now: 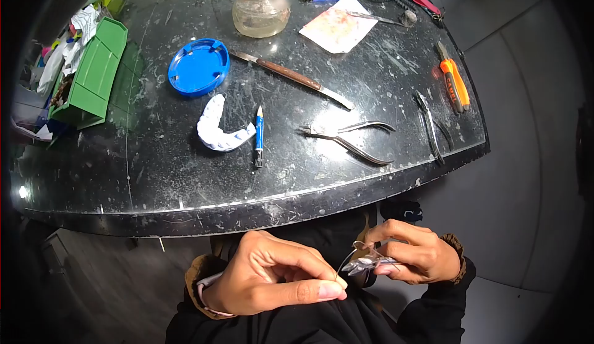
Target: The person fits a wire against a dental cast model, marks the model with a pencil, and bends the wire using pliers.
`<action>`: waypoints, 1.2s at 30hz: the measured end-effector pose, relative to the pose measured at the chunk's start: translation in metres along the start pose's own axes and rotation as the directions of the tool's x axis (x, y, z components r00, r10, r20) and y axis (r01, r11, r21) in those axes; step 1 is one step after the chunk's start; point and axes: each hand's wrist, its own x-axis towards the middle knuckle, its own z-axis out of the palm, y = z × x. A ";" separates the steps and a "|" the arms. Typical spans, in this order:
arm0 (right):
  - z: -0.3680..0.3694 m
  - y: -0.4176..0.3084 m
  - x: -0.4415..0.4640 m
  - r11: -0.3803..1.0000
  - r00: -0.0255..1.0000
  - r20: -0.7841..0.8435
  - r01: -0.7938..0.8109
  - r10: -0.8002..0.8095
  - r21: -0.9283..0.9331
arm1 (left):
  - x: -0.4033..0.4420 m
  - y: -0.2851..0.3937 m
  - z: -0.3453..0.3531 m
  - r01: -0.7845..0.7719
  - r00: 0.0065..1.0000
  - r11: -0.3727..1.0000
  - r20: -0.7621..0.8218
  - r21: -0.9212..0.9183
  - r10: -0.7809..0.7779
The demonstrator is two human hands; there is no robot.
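In front of the table edge, my left hand pinches the end of a thin, bent wire between thumb and fingertips. My right hand is closed round a pair of metal pliers, whose jaws point left toward my left fingertips. The wire curves up past the jaws near my right fingers; whether the jaws grip it I cannot tell. On the table beyond lie a white dental cast in a horseshoe shape and a blue pencil beside it.
Two more pliers lie near the table's front edge. Behind are a wooden-handled knife, a blue round lid, a glass burner, a stained paper and an orange cutter. A green bin stands left.
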 end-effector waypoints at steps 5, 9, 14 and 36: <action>-0.002 -0.001 0.001 0.998 0.999 0.047 0.006 -0.004 -0.058 | 0.000 -0.002 0.002 0.016 1.000 0.996 -0.014 0.086 -0.015; -0.001 -0.004 0.002 0.997 0.999 0.030 -0.008 0.010 -0.073 | 0.002 -0.005 0.003 0.031 0.999 0.994 -0.033 0.101 -0.028; -0.001 -0.008 0.001 0.993 0.999 0.035 -0.036 0.041 -0.116 | 0.003 -0.007 0.003 0.050 0.997 0.991 -0.058 0.122 -0.043; -0.002 -0.011 0.003 0.979 0.996 0.038 -0.075 0.083 -0.189 | 0.004 -0.011 0.001 0.068 0.995 0.981 -0.083 0.180 -0.054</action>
